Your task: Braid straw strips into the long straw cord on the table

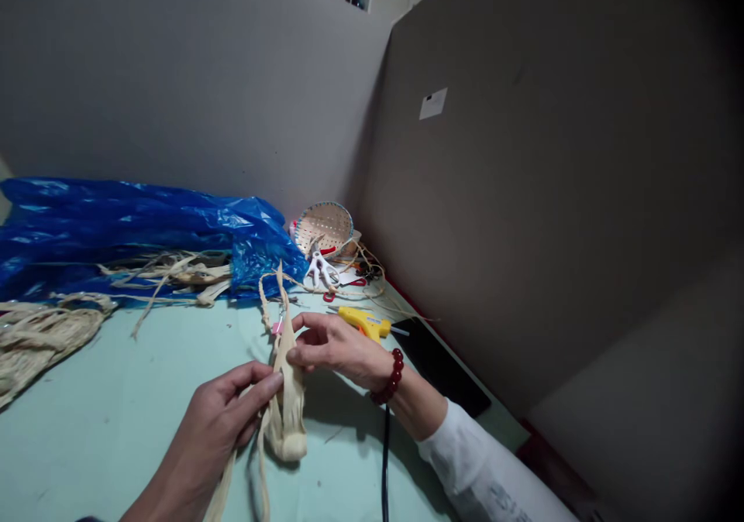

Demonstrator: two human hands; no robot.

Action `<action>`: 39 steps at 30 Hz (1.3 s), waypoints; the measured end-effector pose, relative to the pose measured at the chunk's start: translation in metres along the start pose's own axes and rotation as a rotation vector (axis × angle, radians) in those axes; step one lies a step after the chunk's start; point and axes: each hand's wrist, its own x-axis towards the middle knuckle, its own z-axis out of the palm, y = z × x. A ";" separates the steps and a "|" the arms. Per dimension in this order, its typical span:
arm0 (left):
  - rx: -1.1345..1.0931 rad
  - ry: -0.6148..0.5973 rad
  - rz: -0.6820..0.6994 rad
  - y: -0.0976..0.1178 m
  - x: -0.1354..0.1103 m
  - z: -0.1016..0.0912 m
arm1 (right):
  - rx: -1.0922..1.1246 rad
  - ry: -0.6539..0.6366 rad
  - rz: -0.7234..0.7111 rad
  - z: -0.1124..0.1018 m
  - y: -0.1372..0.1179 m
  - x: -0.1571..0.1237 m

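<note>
Pinching husk strip (286,398), both hands (224,413) (334,348) meet.

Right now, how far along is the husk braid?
Done: a braided cord already loops up above the hands. In hand: left hand and right hand pinch the husk bundle. Still to do: loose strips hang unbraided below; glue gun and scissors lie untouched.
</note>
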 end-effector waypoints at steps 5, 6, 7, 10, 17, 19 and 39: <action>0.004 -0.003 0.028 -0.002 0.003 -0.001 | 0.013 -0.130 -0.022 -0.001 0.002 0.001; -0.005 -0.012 0.027 -0.002 0.003 0.000 | 0.015 -0.137 -0.004 -0.002 0.003 0.001; -0.018 -0.021 0.024 -0.001 0.003 0.001 | 0.011 -0.141 0.011 -0.003 0.003 0.001; -0.063 -0.040 0.010 0.003 0.000 0.004 | -0.039 -0.117 0.012 -0.005 0.003 0.001; -0.060 -0.032 -0.012 0.005 -0.001 0.005 | -0.080 -0.064 0.000 -0.009 0.003 0.002; -0.039 -0.030 -0.011 0.001 0.002 0.002 | -0.064 0.066 -0.037 -0.018 0.000 0.004; -0.130 -0.047 -0.013 -0.001 0.004 -0.001 | -0.801 1.104 -0.141 -0.135 -0.001 -0.006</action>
